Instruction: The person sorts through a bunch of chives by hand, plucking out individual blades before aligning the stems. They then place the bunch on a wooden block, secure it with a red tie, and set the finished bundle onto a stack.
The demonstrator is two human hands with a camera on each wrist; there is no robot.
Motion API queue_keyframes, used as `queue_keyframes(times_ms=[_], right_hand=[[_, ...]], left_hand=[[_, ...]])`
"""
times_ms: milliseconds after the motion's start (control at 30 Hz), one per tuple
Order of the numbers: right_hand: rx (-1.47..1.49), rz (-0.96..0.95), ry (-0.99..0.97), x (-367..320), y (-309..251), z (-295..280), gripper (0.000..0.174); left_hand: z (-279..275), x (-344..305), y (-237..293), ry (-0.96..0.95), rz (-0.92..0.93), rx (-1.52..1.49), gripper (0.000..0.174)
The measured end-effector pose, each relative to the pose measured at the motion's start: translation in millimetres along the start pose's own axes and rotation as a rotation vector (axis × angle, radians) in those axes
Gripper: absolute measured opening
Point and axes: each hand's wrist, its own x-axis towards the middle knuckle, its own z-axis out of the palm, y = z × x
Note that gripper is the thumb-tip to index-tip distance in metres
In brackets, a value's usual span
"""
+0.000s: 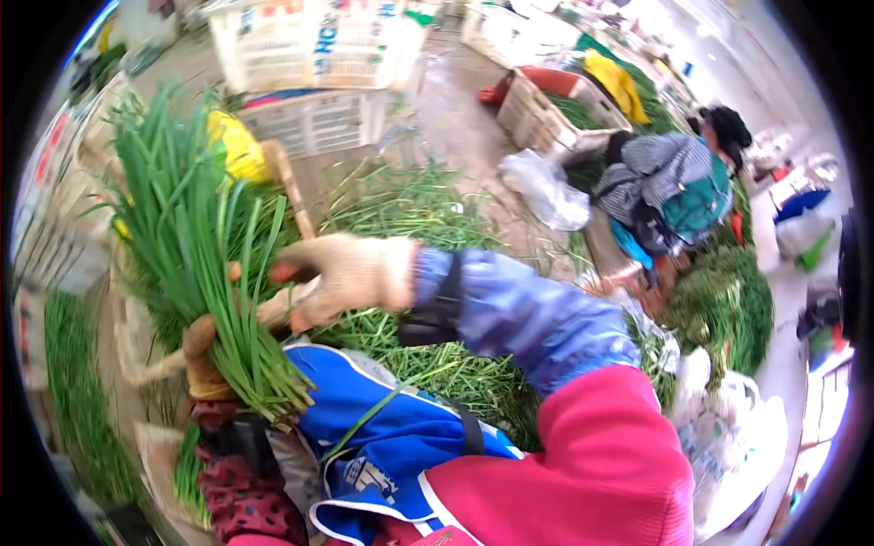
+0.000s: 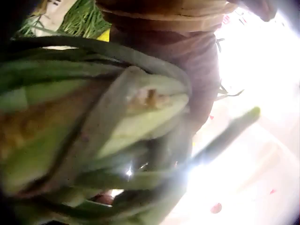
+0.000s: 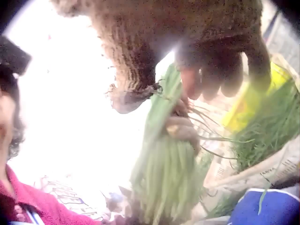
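A thick bunch of garlic chives [image 1: 196,246] stands tilted in front of the body, leaf tips up and cut stalk ends low. My left hand [image 1: 202,350], in a brownish glove, grips it near the stalk ends; its fingers [image 3: 182,130] wrap the stalks in the right wrist view. The right hand [image 1: 350,278] wears a beige knit glove with bare fingertips. It hovers beside the bunch, thumb and fingers spread apart. Leaves blurred by closeness fill much of the left wrist view, partly covering the left glove [image 2: 168,51].
Loose chives [image 1: 410,205] lie heaped ahead and beside the blue apron [image 1: 364,419]. A yellow bag [image 1: 238,146] sits behind the bunch. White crates [image 1: 314,55] are stacked at the back. Another person [image 1: 674,182] bends over greens at the right, near a clear plastic bag [image 1: 546,189].
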Motion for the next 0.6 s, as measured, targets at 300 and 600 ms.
queue_keyframes(times_ms=[300, 600], right_hand=[[-0.157, -0.702, 0.220, 171.8, -23.9, -22.7, 0.045], [0.328, -0.361, -0.029, 295.8, 34.8, 40.0, 0.032]], left_hand=[[-26.3, 49.8, 79.1, 0.247, 0.099, 1.052, 0.055], [-161.8, 76.3, 90.3, 0.274, 0.417, 1.716, 0.036]])
